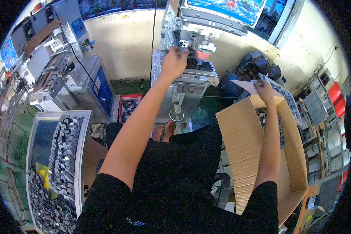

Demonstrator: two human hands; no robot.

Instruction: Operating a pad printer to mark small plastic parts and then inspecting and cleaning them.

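Left grip is curled, fingers bent, at the work zone of the upright metal machine; the fingertips are against its dark parts, and whether a piece is grasped cannot be told. Right grip is positioned over the far end of the cardboard box, fingers bent toward the upper left; whether anything is grasped cannot be told.

Upright metal machine: stands directly ahead of the person, with grey plates below the work zone. Second machine: stands to the left, with a blue side panel. Cardboard box: open, at the person's right, tilted in view; the right forearm passes over it. Shallow tray: located at the person's left, pale-rimmed. Red bin: located between the second machine and the upright metal machine; contains dark scrap-like items. Pale flat panel: just beside the right grip, at the left. Metal ring: low on the front of the upright metal machine, near the feet. Curved dark pieces: set in lengthwise rows in the shallow tray. Small dark pieces: located inside the far end of the cardboard box, partly hidden by the right forearm.
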